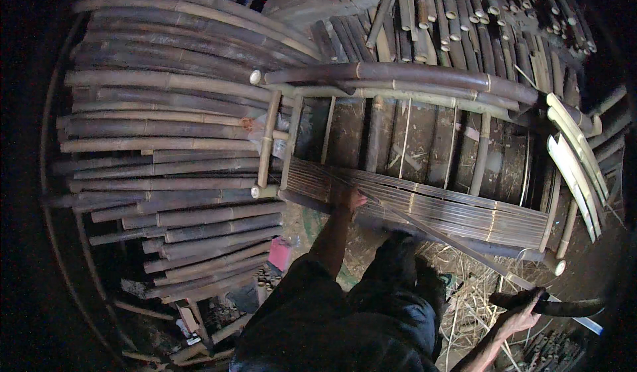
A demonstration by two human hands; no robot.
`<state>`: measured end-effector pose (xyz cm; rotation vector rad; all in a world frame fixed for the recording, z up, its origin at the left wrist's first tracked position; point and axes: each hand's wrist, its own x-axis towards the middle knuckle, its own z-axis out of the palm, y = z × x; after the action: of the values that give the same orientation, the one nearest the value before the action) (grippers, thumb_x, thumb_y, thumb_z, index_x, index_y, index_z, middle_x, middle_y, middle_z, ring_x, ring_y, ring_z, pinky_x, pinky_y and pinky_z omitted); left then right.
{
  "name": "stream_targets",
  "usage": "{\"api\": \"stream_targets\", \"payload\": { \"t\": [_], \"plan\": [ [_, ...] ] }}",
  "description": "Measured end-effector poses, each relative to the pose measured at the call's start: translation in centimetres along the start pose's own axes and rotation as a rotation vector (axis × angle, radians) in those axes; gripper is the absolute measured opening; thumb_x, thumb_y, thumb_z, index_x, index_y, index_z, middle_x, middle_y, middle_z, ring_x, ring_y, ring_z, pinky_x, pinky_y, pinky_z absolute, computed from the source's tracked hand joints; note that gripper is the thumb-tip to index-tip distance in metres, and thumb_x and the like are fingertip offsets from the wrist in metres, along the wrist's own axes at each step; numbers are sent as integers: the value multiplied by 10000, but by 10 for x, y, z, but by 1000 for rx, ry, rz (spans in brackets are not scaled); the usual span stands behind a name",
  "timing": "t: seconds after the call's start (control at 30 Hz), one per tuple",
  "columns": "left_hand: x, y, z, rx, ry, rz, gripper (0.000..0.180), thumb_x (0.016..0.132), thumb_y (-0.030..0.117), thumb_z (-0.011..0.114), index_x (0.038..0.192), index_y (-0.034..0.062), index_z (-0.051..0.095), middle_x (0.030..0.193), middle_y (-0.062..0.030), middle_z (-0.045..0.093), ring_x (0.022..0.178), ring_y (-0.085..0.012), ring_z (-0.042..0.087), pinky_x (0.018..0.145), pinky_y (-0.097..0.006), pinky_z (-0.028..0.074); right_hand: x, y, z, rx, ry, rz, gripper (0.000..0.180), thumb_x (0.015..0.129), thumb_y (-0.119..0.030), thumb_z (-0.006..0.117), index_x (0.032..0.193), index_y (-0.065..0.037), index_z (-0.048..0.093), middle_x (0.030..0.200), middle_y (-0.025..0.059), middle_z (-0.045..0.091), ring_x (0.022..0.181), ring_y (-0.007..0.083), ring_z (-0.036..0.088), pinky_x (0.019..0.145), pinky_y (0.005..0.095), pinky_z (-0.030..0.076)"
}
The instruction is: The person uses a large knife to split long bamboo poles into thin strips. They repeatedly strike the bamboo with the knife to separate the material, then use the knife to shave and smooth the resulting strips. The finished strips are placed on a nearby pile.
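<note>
Stacked bamboo poles (166, 133), round and dull brown, fill the ground to my left, with straw litter below. Ahead I see a bamboo frame (398, 87) with a mat of thin flat slats (424, 206) across its near side. My left hand (346, 198) presses on the slats, fingers hidden. My right hand (521, 313), well apart, grips a dark curved handle (557, 306); its far end fades into the dark rim.

The person wears a dark short-sleeved top and dark trousers; both forearms and hands are bare.
</note>
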<state>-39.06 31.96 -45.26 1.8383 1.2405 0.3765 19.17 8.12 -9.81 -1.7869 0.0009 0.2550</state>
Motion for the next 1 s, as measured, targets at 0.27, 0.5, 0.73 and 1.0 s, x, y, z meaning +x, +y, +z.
{"api": "stream_targets", "payload": {
  "t": [0.27,0.5,0.73,1.0],
  "plan": [
    [119,233,32,657,413,90,479,931,372,549,1257,22,554,1038,-173,663,1030,-399,596,981,-447,423,-21,15,35,-235,105,157,313,920,-252,657,874,57,635,829,99,634,654,161,544,569,329,478],
    [151,316,134,312,-728,95,433,960,413,488,1126,31,609,1087,-235,622,1080,-413,558,900,-453,448,65,63,56,-341,12,101,516,877,-240,693,1265,34,491,837,137,626,761,228,577,720,372,476],
    [214,274,211,348,-690,42,499,964,477,437,1005,15,622,950,-287,611,953,-469,564,795,-492,454,166,197,4,-1100,-26,-234,658,849,54,458,1458,-177,363,1149,315,490,977,481,574,839,499,499],
    [234,233,252,580,-498,89,495,970,478,450,954,14,621,883,-242,645,841,-454,605,716,-489,469,251,379,54,-988,-269,87,711,886,-65,524,1505,-286,251,1018,293,562,922,468,592,861,490,471]
  ]
}}
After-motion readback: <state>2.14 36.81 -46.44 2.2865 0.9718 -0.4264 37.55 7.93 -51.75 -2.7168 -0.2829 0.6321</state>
